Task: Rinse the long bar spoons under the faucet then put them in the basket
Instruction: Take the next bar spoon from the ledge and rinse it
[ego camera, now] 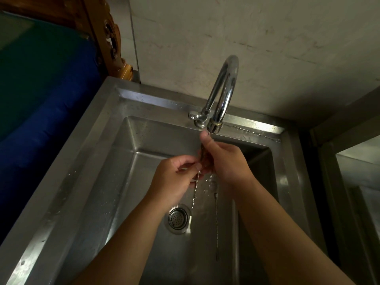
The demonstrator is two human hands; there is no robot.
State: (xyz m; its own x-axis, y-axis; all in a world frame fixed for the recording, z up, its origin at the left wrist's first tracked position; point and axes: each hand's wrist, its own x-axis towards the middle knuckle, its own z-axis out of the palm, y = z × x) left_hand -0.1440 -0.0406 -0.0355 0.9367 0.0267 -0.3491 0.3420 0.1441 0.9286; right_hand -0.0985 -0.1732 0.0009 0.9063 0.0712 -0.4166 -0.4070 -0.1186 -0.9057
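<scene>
Both hands are gripping long bar spoons [194, 197] under the faucet [221, 93]. The left hand [174, 179] is pinching the handles; the right hand [224, 159] is wrapping closed around their upper ends above the sink [115, 161].

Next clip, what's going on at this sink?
A person is rinsing long bar spoons under the faucet. Both hands meet just below the spout: the right hand grips the upper ends, while the left hand pinches the stems with its fingers. The twisted handles hang down over the steel sink, near the drain strainer. Water droplets show below the hands. No basket is in view.
</scene>
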